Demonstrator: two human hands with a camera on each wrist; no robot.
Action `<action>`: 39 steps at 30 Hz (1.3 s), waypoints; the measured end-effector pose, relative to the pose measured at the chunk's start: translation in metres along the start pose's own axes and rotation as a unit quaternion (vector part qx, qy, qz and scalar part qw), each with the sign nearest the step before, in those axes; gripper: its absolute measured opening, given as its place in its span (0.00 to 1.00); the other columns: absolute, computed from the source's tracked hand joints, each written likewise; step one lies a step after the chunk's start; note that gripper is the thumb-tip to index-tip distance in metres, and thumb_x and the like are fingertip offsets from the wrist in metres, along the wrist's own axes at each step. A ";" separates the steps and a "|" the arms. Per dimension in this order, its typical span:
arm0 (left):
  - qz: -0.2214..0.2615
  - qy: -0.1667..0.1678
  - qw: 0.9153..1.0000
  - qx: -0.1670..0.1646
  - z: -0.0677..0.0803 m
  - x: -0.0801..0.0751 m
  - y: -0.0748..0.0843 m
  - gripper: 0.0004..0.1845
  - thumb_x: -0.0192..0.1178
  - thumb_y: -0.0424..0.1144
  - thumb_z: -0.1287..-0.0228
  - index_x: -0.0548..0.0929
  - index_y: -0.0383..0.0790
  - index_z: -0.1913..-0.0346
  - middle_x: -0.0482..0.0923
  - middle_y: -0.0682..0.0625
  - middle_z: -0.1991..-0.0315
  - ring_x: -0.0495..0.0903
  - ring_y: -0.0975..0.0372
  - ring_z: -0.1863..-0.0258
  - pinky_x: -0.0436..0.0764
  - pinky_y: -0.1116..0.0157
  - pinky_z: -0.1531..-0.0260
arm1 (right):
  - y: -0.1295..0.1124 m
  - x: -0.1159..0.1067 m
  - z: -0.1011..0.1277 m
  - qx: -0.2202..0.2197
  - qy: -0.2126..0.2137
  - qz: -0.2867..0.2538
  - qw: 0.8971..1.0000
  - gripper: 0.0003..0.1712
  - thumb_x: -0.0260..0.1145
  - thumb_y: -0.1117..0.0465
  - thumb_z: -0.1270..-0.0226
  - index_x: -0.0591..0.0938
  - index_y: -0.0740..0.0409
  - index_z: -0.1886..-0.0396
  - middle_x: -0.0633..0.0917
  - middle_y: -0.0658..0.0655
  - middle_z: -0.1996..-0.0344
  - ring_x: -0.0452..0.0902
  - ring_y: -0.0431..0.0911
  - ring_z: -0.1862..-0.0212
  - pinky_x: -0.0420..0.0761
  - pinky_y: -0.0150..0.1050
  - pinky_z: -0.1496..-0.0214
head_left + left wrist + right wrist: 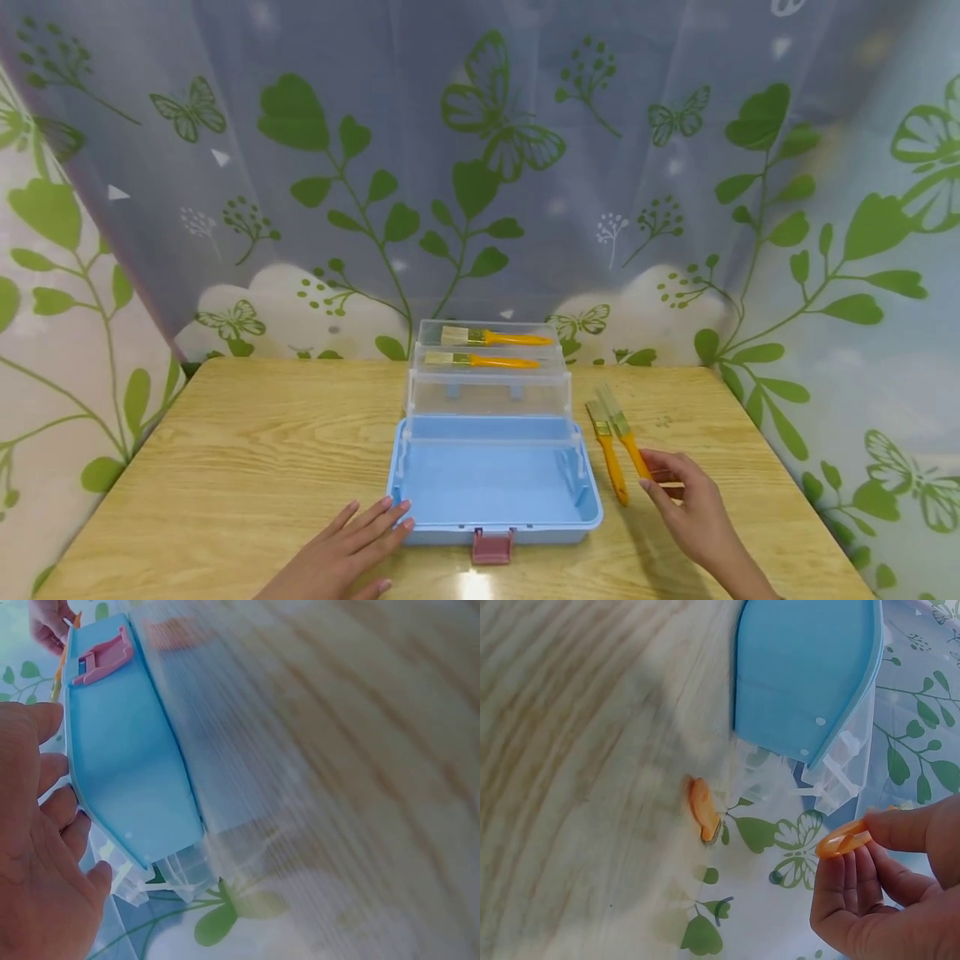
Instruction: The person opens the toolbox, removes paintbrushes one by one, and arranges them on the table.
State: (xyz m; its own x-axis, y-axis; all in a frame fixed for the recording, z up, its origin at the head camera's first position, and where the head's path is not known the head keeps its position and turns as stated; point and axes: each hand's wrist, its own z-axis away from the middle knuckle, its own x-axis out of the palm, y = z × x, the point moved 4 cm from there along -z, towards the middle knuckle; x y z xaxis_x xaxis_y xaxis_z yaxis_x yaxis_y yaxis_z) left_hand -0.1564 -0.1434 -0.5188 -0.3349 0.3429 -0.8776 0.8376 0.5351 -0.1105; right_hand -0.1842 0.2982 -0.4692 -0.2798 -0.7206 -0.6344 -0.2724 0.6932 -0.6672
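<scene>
My right hand pinches the end of the yellow handle of a flat paintbrush between thumb and fingers, right of the blue box. In the right wrist view, the handle lifts above the tabletop. Beside it, a second paintbrush lies on the table, its bristles pointing away from me. My left hand rests its spread fingers on the front left corner of the open blue box. Behind the box's bare inside rise clear tiered trays; an upper paintbrush and a lower paintbrush lie across them.
A pink latch hangs down at the box's front. The wood-grain table extends on both sides, and a patterned curtain with green leaves and butterflies encloses its back and sides.
</scene>
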 end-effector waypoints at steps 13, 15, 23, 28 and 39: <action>-0.001 -0.009 1.000 0.005 -0.002 -0.006 -0.003 0.41 0.64 0.54 0.32 0.63 0.44 0.21 0.55 0.52 0.19 0.38 0.65 0.18 0.30 0.67 0.22 | 0.011 -0.001 0.001 0.044 -0.020 -0.014 0.999 0.18 0.67 0.73 0.32 0.82 0.68 0.43 0.85 0.62 0.55 0.82 0.34 0.60 0.85 0.31 0.63; 0.003 -0.011 1.000 0.005 -0.002 -0.006 -0.003 0.41 0.65 0.53 0.32 0.64 0.43 0.22 0.55 0.52 0.19 0.37 0.65 0.18 0.30 0.68 0.22 | 0.012 -0.001 0.002 0.053 -0.022 -0.014 0.998 0.18 0.67 0.73 0.32 0.82 0.68 0.43 0.85 0.62 0.55 0.82 0.35 0.60 0.85 0.31 0.64; 0.002 -0.014 1.000 0.005 -0.003 -0.005 -0.001 0.42 0.65 0.54 0.33 0.63 0.43 0.21 0.54 0.52 0.19 0.38 0.65 0.18 0.30 0.67 0.22 | 0.016 -0.001 0.002 0.072 -0.020 -0.003 0.997 0.18 0.67 0.73 0.33 0.81 0.69 0.43 0.85 0.64 0.55 0.82 0.36 0.60 0.84 0.31 0.64; 0.004 -0.015 1.000 0.003 -0.002 -0.004 0.000 0.41 0.65 0.54 0.33 0.64 0.43 0.21 0.51 0.53 0.18 0.37 0.65 0.18 0.29 0.67 0.22 | 0.020 -0.003 0.001 0.089 -0.024 0.002 0.996 0.18 0.68 0.73 0.33 0.81 0.70 0.44 0.86 0.65 0.55 0.83 0.41 0.61 0.84 0.30 0.65; 0.010 -0.020 1.000 -0.007 -0.002 -0.005 0.001 0.41 0.64 0.53 0.32 0.63 0.44 0.21 0.59 0.51 0.20 0.37 0.66 0.18 0.29 0.68 0.22 | 0.030 -0.003 -0.004 0.122 -0.042 0.016 0.992 0.18 0.69 0.72 0.34 0.81 0.74 0.45 0.86 0.68 0.55 0.85 0.47 0.61 0.84 0.30 0.64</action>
State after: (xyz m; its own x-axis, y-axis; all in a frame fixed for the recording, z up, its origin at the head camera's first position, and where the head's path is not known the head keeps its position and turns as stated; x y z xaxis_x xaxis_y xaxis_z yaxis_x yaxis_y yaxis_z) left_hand -0.1545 -0.1428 -0.5137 -0.3008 0.3227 -0.8974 0.8375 0.5394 -0.0868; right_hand -0.1951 0.3211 -0.4857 -0.2047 -0.7040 -0.6800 -0.0312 0.6991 -0.7144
